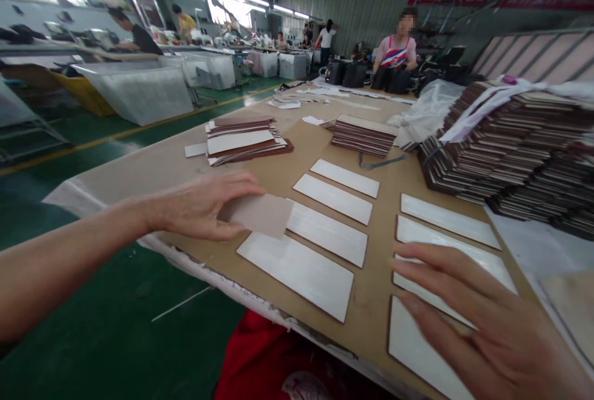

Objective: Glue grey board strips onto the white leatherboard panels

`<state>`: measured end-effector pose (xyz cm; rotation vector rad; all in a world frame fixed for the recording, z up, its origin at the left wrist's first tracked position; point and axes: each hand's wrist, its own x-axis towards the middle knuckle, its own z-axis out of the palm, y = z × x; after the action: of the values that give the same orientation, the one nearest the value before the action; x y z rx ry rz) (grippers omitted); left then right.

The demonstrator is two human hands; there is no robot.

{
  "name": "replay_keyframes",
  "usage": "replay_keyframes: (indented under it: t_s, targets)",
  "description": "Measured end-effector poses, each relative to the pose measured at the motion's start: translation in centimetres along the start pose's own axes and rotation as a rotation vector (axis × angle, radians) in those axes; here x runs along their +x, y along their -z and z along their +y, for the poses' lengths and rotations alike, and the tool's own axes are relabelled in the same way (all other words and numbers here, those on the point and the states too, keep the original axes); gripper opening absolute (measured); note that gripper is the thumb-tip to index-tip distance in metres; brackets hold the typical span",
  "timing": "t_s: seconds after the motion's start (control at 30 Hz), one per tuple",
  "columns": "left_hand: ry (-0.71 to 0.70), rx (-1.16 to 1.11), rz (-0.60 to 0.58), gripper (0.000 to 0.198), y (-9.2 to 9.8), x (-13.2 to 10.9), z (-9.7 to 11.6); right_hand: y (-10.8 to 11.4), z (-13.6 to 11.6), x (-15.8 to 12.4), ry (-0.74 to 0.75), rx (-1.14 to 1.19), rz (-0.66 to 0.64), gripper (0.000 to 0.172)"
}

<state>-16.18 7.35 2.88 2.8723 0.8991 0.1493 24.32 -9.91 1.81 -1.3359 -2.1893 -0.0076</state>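
Observation:
My left hand (199, 205) grips a beige rectangular piece (262, 214) between thumb and fingers, above the left end of the near white panels. Four white panels with dark edges lie in a column at the middle, the nearest one (301, 273) being the largest. A second column lies to the right, with its far panel (448, 221) in full view. My right hand (477, 319) is spread over the nearer panels of that column and partly hides them. Its fingers are apart, with nothing seen between them.
Stacked panels (245, 140) lie at the table's back left, beside another stack (364, 134) and a dark strap (383, 162). A tall pile (524, 146) stands on the right. A person (396, 51) is across the table (139, 171); white bins (139, 91) stand left.

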Motion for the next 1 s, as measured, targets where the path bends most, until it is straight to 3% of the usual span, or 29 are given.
replay_keyframes:
  t_s: [0.07, 0.17, 0.23, 0.33, 0.4, 0.47, 0.53, 0.6, 0.7, 0.8, 0.9, 1.0]
  targets:
    - [-0.093, -0.006, 0.0, 0.061, -0.7, 1.5, 3.3, -1.2, -2.5, 3.3, 0.152, 0.046, -0.07, 0.035]
    - [-0.183, -0.019, 0.048, 0.064, -1.9, 2.9, 6.5, -3.6, -4.1, 5.6, 0.185, 0.01, -0.206, 0.059]
    - [-0.204, -0.025, 0.079, 0.064, -2.4, 3.5, 7.6, -4.8, -4.4, 5.6, 0.164, -0.018, -0.279, 0.065]
    - [-0.224, -0.028, 0.088, 0.063, -2.5, 4.0, 8.3, -5.6, -4.2, 5.2, 0.152, -0.066, -0.295, 0.056]
    - [-0.231, -0.027, 0.117, 0.068, -2.0, 4.0, 8.1, -5.6, -3.6, 5.0, 0.155, -0.1, -0.25, 0.051]
    - [-0.187, -0.037, 0.224, 0.07, -1.5, 3.4, 7.2, -5.0, -2.4, 4.6, 0.135, -0.104, -0.178, 0.046]
    - [-0.06, -0.057, 0.357, 0.067, -1.2, 1.9, 5.6, -4.1, -0.6, 3.8, 0.047, -0.086, -0.081, 0.042]
    - [0.083, -0.072, 0.39, 0.063, -1.8, -0.2, 3.6, -3.1, 1.5, 2.4, -0.099, -0.071, -0.011, 0.042]
    - [0.19, -0.099, 0.213, 0.068, -4.2, -3.1, 1.2, -2.5, 3.7, -0.1, -0.24, -0.047, -0.043, 0.046]
    - [0.162, -0.159, 0.034, 0.075, -7.1, -4.0, 0.6, -3.1, 3.7, -1.7, -0.186, -0.015, -0.12, 0.045]
    - [0.077, -0.189, -0.002, 0.075, -8.6, -3.3, 1.0, -4.0, 2.6, -2.0, -0.083, -0.009, -0.152, 0.046]
    - [0.028, -0.179, -0.008, 0.077, -8.7, -2.5, 1.1, -4.7, 1.9, -1.7, -0.038, -0.029, -0.175, 0.049]
